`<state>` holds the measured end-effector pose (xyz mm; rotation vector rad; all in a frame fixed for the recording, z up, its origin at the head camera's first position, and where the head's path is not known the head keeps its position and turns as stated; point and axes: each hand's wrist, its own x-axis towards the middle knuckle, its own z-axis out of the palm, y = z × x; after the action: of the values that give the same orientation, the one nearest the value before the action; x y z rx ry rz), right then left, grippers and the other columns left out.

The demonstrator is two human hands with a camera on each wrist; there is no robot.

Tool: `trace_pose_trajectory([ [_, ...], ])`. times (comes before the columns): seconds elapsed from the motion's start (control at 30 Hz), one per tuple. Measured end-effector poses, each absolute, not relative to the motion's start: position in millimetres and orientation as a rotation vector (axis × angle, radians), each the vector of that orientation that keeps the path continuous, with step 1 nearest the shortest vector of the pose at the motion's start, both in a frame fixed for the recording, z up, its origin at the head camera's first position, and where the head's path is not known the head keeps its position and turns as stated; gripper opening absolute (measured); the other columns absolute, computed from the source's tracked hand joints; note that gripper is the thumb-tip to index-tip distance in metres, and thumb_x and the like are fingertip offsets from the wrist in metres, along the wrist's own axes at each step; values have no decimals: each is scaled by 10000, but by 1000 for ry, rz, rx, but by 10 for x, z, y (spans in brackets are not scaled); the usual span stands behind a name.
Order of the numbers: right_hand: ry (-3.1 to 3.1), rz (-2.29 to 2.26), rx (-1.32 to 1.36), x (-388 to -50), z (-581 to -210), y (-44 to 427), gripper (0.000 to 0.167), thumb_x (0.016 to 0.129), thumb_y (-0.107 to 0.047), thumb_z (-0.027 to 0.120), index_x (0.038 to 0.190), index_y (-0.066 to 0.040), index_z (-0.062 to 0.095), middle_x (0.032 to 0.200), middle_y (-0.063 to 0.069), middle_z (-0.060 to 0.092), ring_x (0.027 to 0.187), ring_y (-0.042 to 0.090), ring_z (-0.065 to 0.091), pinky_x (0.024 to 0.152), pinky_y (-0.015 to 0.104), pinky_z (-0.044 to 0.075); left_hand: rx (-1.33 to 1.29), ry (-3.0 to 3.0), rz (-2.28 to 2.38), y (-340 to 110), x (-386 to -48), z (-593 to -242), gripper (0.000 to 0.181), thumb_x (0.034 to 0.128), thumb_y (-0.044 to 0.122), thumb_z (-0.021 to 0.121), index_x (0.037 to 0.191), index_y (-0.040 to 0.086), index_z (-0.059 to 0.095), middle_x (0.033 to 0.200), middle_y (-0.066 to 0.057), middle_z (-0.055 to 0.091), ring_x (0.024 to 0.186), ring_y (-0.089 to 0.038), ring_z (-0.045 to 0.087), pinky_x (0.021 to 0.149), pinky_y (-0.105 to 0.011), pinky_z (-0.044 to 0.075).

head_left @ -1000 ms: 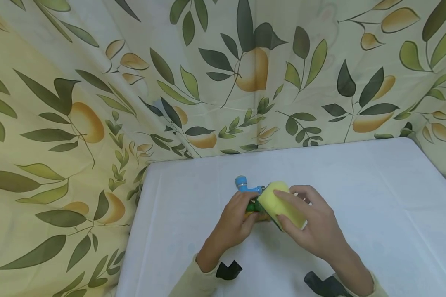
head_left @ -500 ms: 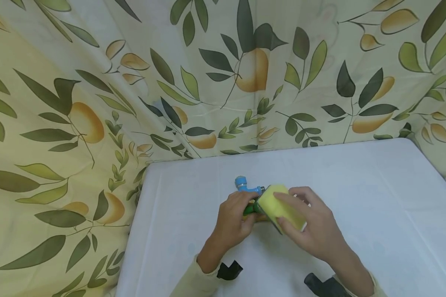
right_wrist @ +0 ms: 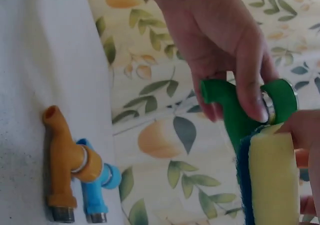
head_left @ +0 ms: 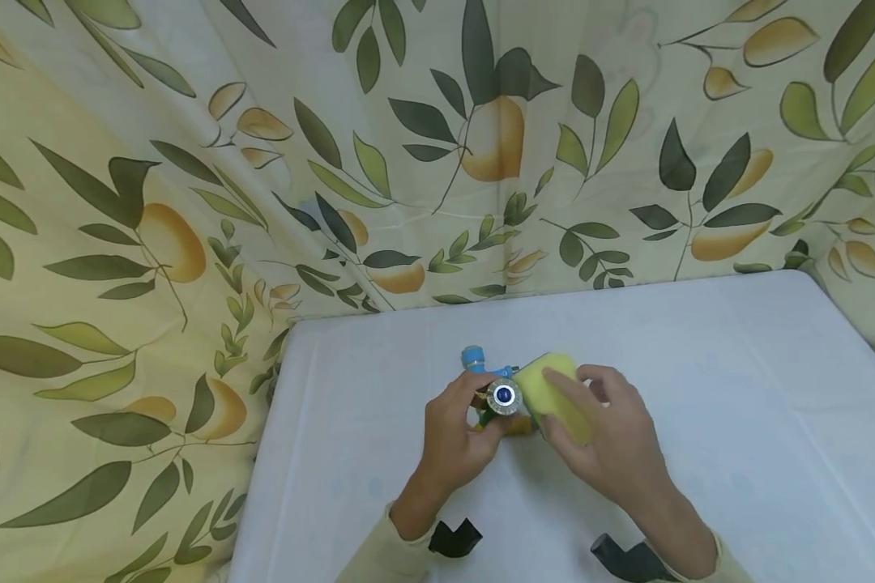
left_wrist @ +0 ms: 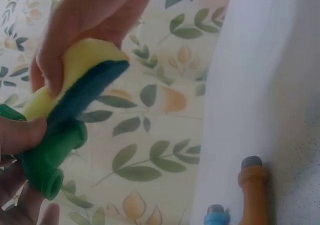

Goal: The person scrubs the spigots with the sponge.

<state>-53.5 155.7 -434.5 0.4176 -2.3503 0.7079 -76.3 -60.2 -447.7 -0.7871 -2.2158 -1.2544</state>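
My left hand (head_left: 452,437) holds a green tap (right_wrist: 232,117) above the table, fingers and thumb around its body near the knob. In the head view the tap's round knob face (head_left: 505,395), silver with a blue centre, points up at the camera. My right hand (head_left: 620,441) grips a sponge (head_left: 554,397), yellow with a dark green scouring side. That scouring side (left_wrist: 87,92) lies against the tap's body, as both wrist views show. Part of the tap is hidden by the fingers and the sponge.
On the white table (head_left: 758,380) lie an orange tap (right_wrist: 62,165) and a blue tap (right_wrist: 92,195) side by side, just beyond my hands. A leaf-and-fruit patterned curtain (head_left: 437,243) hangs behind the table's back edge. Black devices (head_left: 455,538) sit at both wrists.
My left hand has turned the green tap so that its silver and blue knob face now shows upward. The sponge has shifted and tilted slightly in my right hand, staying beside the tap.
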Motion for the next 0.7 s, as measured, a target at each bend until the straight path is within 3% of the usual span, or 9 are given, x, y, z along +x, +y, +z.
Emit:
trace_pose_trajectory([
  [0.2,-2332,709,428,-530,-4371,1573,463,788,-324,689,1209,-136,726,1033,177,641,767,268,579,598,411,467,-703,-2219,-1568,-608,-762,-4471,438,851,136,841,1189,50,578,1030,-74,716,793,-99,636,645,-268,583],
  [0.5,-2334,715,482,-503,-4399,1606,457,902,-440,584,1208,-133,729,1071,189,621,809,252,559,609,401,488,-640,-2215,-1807,-619,-748,-4474,410,901,141,791,1232,47,569,1075,-102,718,811,-72,625,680,-251,587],
  [0.7,-2288,723,503,-489,-4424,1608,444,920,-458,565,1183,-150,746,1062,168,629,823,263,566,620,393,489,-576,-2213,-1912,-625,-726,-4469,410,904,132,783,1244,45,571,1083,-112,706,833,-69,617,715,-242,580],
])
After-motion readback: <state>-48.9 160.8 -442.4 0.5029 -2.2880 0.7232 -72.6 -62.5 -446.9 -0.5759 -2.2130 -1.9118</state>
